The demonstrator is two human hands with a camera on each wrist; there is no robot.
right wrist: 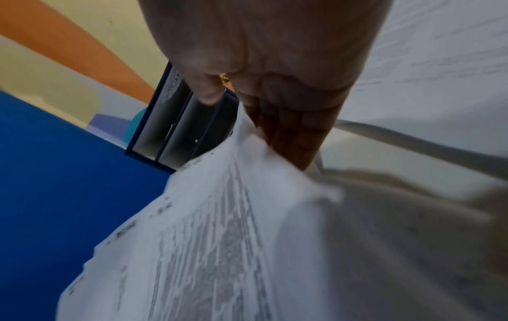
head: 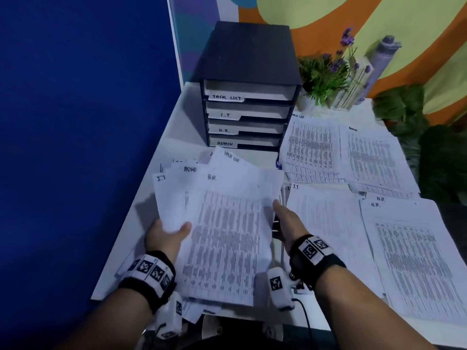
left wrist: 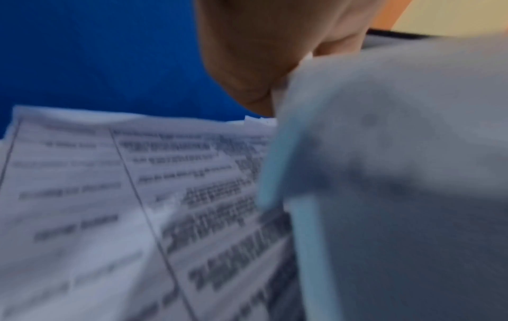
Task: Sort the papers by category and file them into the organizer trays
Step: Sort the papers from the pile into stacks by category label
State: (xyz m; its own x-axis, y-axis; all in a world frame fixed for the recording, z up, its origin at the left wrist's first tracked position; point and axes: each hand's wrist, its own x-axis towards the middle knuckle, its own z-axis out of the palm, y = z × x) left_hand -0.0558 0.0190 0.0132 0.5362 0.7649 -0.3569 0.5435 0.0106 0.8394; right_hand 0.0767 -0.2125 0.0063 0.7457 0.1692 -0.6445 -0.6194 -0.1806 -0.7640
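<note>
A black organizer (head: 247,97) stands at the back of the white table (head: 182,127), its trays labelled TASK LIST, I.T, H.R. and ADMIN. My left hand (head: 174,232) grips a fanned stack of printed papers (head: 222,223) at its left edge, thumb on top. The top sheet is marked H.R. My right hand (head: 280,213) pinches that sheet's right edge, thumb above and fingers hidden below. The left wrist view shows blurred printed sheets (left wrist: 137,195) under my left hand (left wrist: 261,54). In the right wrist view, the sheet (right wrist: 206,239) runs under my right hand (right wrist: 274,65), with the organizer (right wrist: 176,121) behind.
Sorted piles lie on the table's right half: task list (head: 310,145), admin (head: 371,157), I.T. (head: 323,218) and H.R. (head: 414,261). A potted plant (head: 326,74) stands right of the organizer. A blue partition (head: 75,122) walls the left side. Dark foliage (head: 429,152) borders the right.
</note>
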